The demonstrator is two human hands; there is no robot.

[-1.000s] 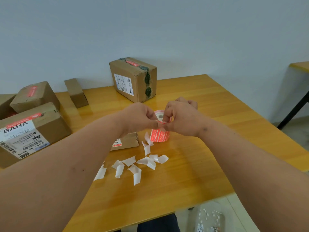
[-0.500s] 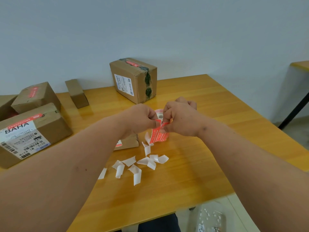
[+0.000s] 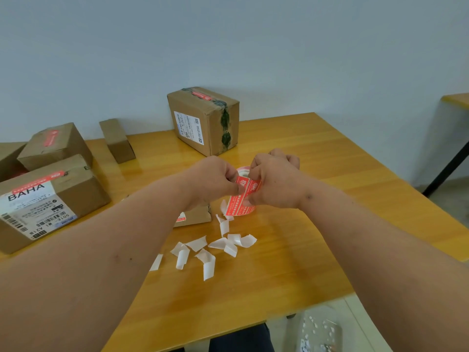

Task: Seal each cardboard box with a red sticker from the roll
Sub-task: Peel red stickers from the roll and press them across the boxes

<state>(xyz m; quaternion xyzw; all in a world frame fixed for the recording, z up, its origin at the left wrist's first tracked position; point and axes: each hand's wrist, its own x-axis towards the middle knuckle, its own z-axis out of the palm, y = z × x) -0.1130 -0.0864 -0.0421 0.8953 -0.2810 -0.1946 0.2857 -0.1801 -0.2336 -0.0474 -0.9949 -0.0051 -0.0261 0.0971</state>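
At the centre of the frame a red sticker is pinched between both hands, just above the sticker roll that stands on the wooden table. The left hand is curled tight, its fingertips closed on the sticker's left end; the right hand is curled likewise, the right end being gripped between thumb and fingers. Red printed labels are seen hanging down the roll's front. Just below it, white backing strips are scattered, curled, across the lower middle of the table. A small box is glimpsed behind the left wrist, mostly hidden. Higher up, near the wall, a cardboard box is seen with a red sticker across its top seam. At the left edge a labelled box and a smaller box behind it are each marked with red stickers too. A narrow box lies between these and the wall.
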